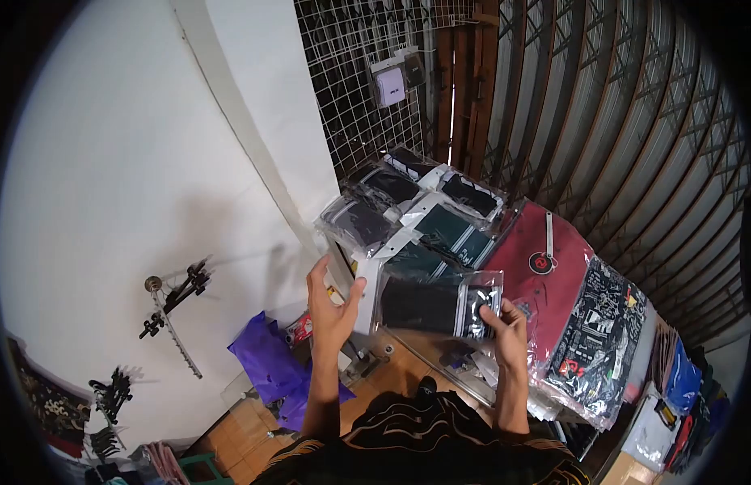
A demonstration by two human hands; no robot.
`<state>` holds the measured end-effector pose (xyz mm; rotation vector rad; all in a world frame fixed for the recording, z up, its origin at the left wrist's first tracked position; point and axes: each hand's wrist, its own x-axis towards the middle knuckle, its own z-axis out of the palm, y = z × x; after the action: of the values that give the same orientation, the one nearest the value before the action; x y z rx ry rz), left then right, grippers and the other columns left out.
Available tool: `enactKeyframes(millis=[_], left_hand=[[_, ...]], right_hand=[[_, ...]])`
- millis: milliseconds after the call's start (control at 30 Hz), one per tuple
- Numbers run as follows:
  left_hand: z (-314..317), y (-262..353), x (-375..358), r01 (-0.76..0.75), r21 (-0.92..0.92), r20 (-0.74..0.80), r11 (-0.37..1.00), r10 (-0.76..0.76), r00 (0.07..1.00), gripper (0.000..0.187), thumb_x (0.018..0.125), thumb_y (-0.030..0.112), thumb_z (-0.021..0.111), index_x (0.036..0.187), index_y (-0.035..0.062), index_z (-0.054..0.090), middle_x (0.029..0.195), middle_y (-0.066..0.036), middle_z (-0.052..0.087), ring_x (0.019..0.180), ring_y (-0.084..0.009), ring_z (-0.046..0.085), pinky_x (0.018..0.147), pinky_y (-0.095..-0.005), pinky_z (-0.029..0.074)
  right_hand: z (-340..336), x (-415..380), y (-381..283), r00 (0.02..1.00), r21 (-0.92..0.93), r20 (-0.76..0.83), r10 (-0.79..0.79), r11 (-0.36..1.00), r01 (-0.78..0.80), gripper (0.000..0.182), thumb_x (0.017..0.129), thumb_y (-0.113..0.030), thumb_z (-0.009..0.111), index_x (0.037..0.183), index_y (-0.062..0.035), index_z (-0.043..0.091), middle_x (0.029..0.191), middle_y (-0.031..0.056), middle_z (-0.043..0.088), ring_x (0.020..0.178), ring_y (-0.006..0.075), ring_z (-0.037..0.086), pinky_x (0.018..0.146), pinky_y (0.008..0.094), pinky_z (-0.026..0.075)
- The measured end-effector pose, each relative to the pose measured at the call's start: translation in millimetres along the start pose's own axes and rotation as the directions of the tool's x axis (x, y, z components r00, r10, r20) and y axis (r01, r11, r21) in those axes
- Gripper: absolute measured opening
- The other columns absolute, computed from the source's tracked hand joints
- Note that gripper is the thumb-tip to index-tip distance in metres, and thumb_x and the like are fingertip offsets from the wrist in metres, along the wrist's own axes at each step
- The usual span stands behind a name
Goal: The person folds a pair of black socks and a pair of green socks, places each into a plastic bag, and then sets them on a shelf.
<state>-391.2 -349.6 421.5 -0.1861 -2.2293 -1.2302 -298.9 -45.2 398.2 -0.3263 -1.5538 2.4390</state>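
My right hand [509,330] grips one end of a clear plastic packet [420,305] holding a folded black cloth item with white stripes, its thumb on top. Off the packet's other end, my left hand [333,311] is open and holds nothing, thumb and fingers apart. Just beyond the held packet lie dark green packaged items [450,230] with white stripes. Behind them are a grey packaged item [358,224] and several black ones [471,196]. To the right of my right hand lies a folded red garment [531,279] with a round black tag.
A black printed garment in plastic [598,339] lies at the right. A purple bag [266,360] sits low at the left by the wall. A wire grid [359,73] with hanging packets and a folding metal shutter [602,121] stand behind. Wall hooks [173,299] stick out at the left.
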Motion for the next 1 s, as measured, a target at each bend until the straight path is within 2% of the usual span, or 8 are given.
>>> enactKeyframes(millis=[33, 133, 367, 500, 633, 767, 867, 1000], left_hand=[[8, -5, 4, 0.066, -0.042, 0.016, 0.997, -0.065, 0.998, 0.065, 0.096, 0.024, 0.085, 0.146, -0.0034, 0.053, 0.128, -0.023, 0.069, 0.114, -0.0323, 0.07, 0.1, -0.0414, 0.054], [37, -32, 21, 0.49, -0.467, 0.497, 0.736, -0.24, 0.834, 0.061, 0.098, 0.016, 0.083, 0.148, -0.0026, 0.053, 0.125, -0.016, 0.07, 0.108, -0.021, 0.069, 0.094, -0.035, 0.056], [115, -46, 84, 0.363, -0.561, 0.512, 0.744, -0.033, 0.859, 0.067, 0.096, 0.002, 0.081, 0.154, 0.0057, 0.049, 0.112, -0.005, 0.071, 0.091, -0.0095, 0.067, 0.078, -0.026, 0.055], [144, -45, 132, 0.275, -0.495, 0.547, 0.824, 0.05, 0.836, 0.069, 0.093, 0.004, 0.083, 0.154, 0.0062, 0.051, 0.113, -0.013, 0.075, 0.1, -0.0155, 0.071, 0.085, -0.029, 0.057], [171, -47, 178, 0.009, -0.392, 0.506, 0.92, 0.208, 0.837, 0.06, 0.09, 0.002, 0.081, 0.145, 0.0123, 0.062, 0.104, -0.017, 0.077, 0.095, -0.0248, 0.075, 0.086, -0.0366, 0.057], [192, -54, 210, -0.21, -0.181, 0.563, 0.961, 0.277, 0.779, 0.036, 0.092, 0.011, 0.078, 0.128, 0.0099, 0.074, 0.117, -0.025, 0.077, 0.109, -0.0469, 0.073, 0.097, -0.0475, 0.057], [208, -72, 218, -0.198, -0.16, 0.665, 0.967, 0.254, 0.703, 0.027, 0.092, 0.014, 0.075, 0.118, 0.0089, 0.079, 0.115, -0.023, 0.077, 0.109, -0.0483, 0.071, 0.098, -0.0507, 0.055], [218, -87, 219, -0.301, -0.181, 0.627, 0.936, 0.345, 0.698, 0.024, 0.089, 0.013, 0.073, 0.111, 0.0097, 0.082, 0.108, -0.02, 0.073, 0.104, -0.0441, 0.071, 0.095, -0.05, 0.056]], right_hand=[[-5, 11, 2, 1.0, 0.079, -0.005, 0.021, 0.997, -0.021, 0.008, 0.098, -0.005, 0.078, 0.105, -0.0011, 0.077, 0.095, 0.0047, 0.08, 0.078, 0.0079, 0.071, 0.071, 0.0249, 0.057], [-8, 31, 3, 1.0, 0.142, 0.009, 0.024, 0.989, -0.025, 0.017, 0.1, -0.004, 0.072, 0.116, 0.001, 0.075, 0.104, 0.0075, 0.08, 0.085, 0.0113, 0.074, 0.078, 0.0283, 0.06], [1, 63, 1, 0.991, 0.108, -0.13, 0.031, 0.994, -0.017, 0.017, 0.102, -0.004, 0.071, 0.118, 0.0001, 0.072, 0.106, 0.0063, 0.078, 0.092, 0.0118, 0.072, 0.084, 0.0287, 0.058], [8, 95, 13, 0.948, -0.081, -0.298, -0.111, 0.993, 0.091, 0.039, 0.102, 0.0, 0.072, 0.135, -0.0005, 0.051, 0.116, 0.012, 0.072, 0.1, 0.0156, 0.069, 0.091, 0.0298, 0.056], [26, 130, 8, 0.907, -0.329, -0.384, -0.173, 0.944, 0.041, 0.061, 0.101, -0.001, 0.072, 0.146, -0.0039, 0.031, 0.11, 0.0133, 0.067, 0.088, 0.0147, 0.063, 0.069, 0.0283, 0.049], [10, 174, 43, 0.871, -0.472, -0.373, -0.32, 0.873, 0.118, 0.069, 0.099, -0.005, 0.076, 0.148, -0.0014, 0.027, 0.109, 0.012, 0.063, 0.095, 0.0157, 0.061, 0.076, 0.0285, 0.052], [-2, 191, 60, 0.848, -0.704, -0.356, -0.392, 0.709, 0.033, 0.066, 0.1, -0.006, 0.075, 0.144, 0.0017, 0.027, 0.105, 0.0104, 0.059, 0.094, 0.0149, 0.058, 0.075, 0.0291, 0.052], [-19, 199, 81, 0.855, -0.643, -0.38, -0.354, 0.765, 0.031, 0.064, 0.1, -0.008, 0.075, 0.14, 0.0025, 0.026, 0.106, 0.0115, 0.06, 0.095, 0.0163, 0.06, 0.077, 0.0318, 0.053]])
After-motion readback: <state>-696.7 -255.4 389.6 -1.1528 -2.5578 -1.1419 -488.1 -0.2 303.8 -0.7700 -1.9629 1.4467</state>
